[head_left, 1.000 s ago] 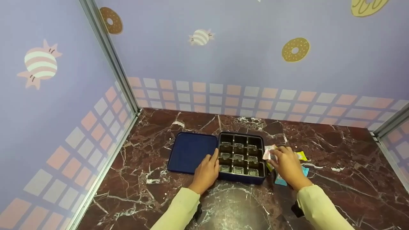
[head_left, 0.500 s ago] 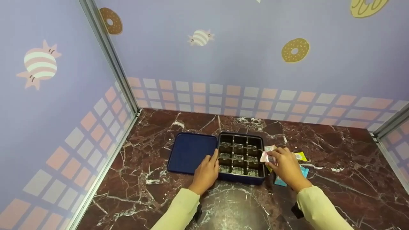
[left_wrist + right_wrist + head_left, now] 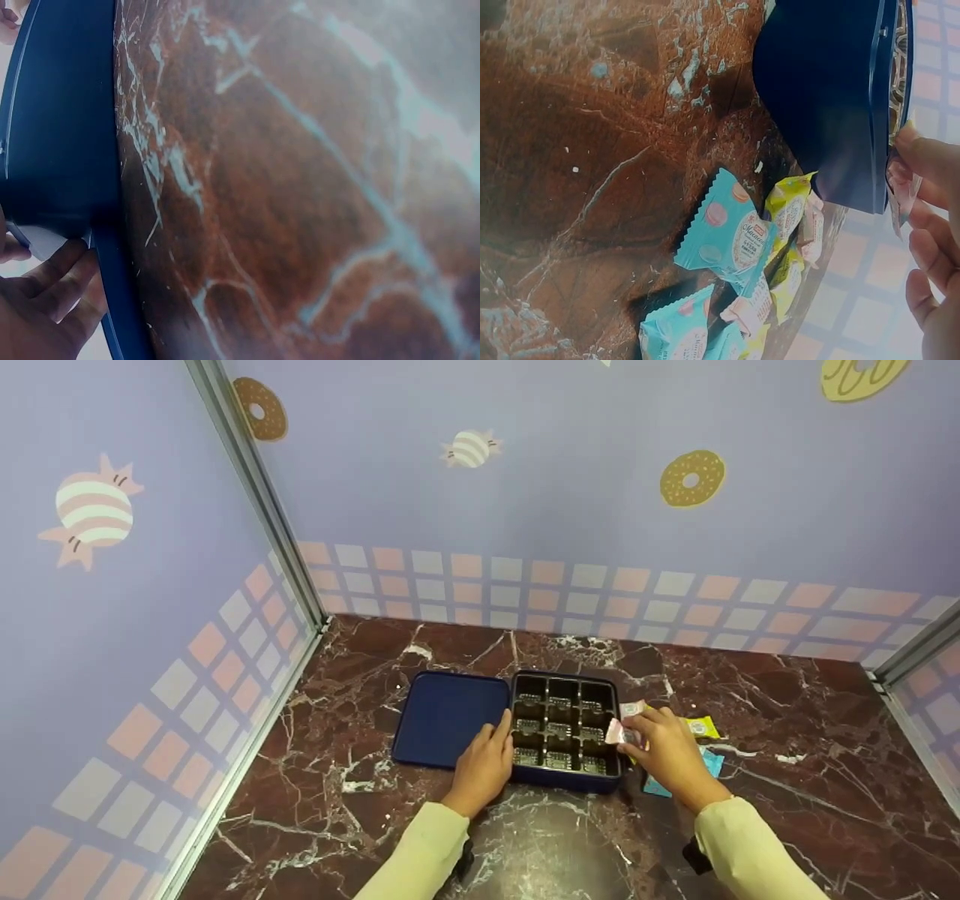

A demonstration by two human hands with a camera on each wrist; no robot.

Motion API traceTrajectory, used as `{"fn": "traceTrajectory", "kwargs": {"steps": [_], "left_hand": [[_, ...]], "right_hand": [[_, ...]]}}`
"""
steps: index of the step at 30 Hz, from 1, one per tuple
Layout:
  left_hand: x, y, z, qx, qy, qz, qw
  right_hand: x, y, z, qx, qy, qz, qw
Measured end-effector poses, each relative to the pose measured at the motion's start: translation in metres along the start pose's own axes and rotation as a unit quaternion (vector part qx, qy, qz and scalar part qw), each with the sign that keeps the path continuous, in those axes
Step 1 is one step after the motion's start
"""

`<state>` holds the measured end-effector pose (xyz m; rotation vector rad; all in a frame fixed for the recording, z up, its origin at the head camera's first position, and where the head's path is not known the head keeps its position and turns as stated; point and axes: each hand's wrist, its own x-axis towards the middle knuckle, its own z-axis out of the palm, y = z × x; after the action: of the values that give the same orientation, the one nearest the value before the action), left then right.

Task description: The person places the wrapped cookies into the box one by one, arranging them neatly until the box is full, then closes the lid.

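Pink and white, the small wrapped sweet (image 3: pixel 616 731) sits pinched in the fingers (image 3: pixel 636 725) of the right hand (image 3: pixel 666 756), held just over the right rim of the dark blue tray (image 3: pixel 568 782). The tray's nearest compartments lie directly to the left of the sweet, so the gap between wrapper and open cells is slight; the sweet's long axis seems to run roughly across the tray's edge, though the wrapper is too small to read surely. In the right wrist view the thumb and forefinger close on the wrapper (image 3: pixel 901 196) beside the tray's outer wall (image 3: pixel 832 97).

That right hand reaches in from the right with its wrist low over the desk (image 3: pixel 787 712), fingers curled inward toward the tray. It is plainly the nearer hand to the sweet.

Opposite, the left hand (image 3: pixel 486 765) rests at the seam between the tray and the flat blue lid (image 3: pixel 446 716), its fingers fairly straight and laid on the tray's left edge, holding nothing.

Behind the right hand, a loose heap of sweets (image 3: pixel 757 255) in teal, yellow and pink wrappers lies on the desk, just beside the tray's right side.
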<state>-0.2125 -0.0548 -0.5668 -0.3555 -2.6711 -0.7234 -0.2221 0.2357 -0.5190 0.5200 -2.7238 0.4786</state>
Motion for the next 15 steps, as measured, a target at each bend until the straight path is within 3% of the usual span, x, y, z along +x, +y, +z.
{"fn": "traceTrajectory", "kwargs": {"steps": [15], "left_hand": [[0.0,0.0014,-0.001,0.0,-0.008,-0.009,0.9999]], "right_hand": [[0.0006,-0.009,0.0023,-0.005,0.006,-0.032,0.999]]}}
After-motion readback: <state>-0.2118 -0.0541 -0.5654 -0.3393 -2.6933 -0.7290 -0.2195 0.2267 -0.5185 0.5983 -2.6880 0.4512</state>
